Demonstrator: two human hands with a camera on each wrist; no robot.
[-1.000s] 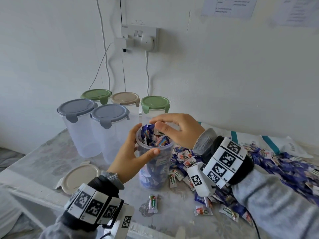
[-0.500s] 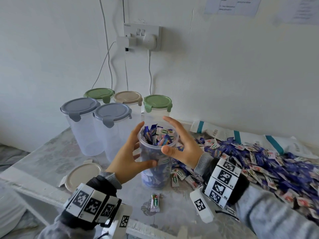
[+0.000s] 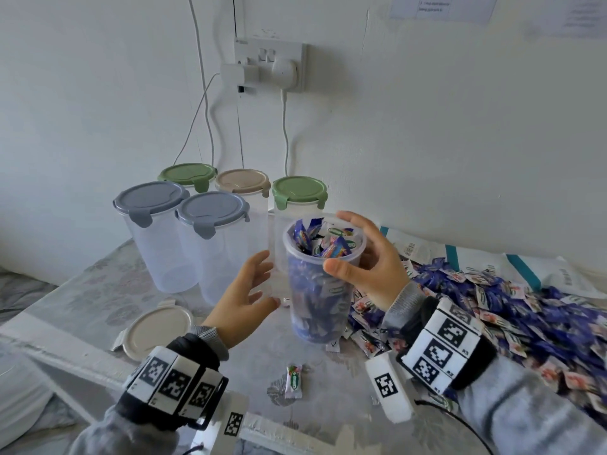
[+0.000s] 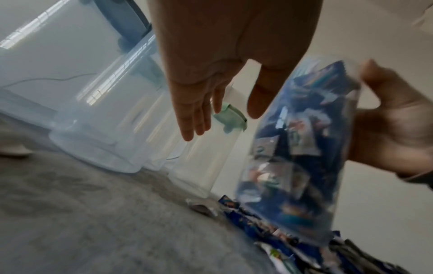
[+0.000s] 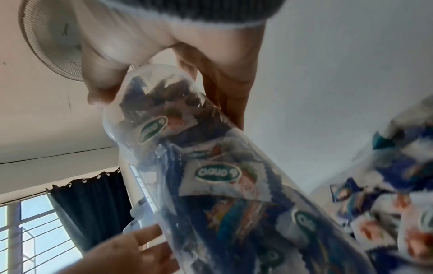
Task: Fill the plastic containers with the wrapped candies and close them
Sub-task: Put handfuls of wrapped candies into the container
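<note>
A clear lidless container [image 3: 323, 290], packed to the rim with blue and white wrapped candies, sits at the middle of the table. My right hand [image 3: 341, 244] grips its upper part from the right, thumb in front, fingers behind the rim. In the right wrist view the right hand [image 5: 164, 109] wraps the container [image 5: 211, 176] near its mouth. My left hand [image 3: 262, 280] is open just left of it, not touching. The left wrist view shows the left hand [image 4: 222, 122] with straight fingers beside the tilted container [image 4: 302, 148]. A beige lid [image 3: 157, 331] lies flat at the front left.
Several closed empty containers [image 3: 154, 234] with grey, green and beige lids stand at the back left. A big pile of candies [image 3: 512, 310] covers the right of the table. One loose candy [image 3: 293, 380] lies near the front edge. Cables hang from a wall socket [image 3: 269, 65].
My right hand moved from above the container's mouth to grip its side. My left hand let go of the container and drew away to the left.
</note>
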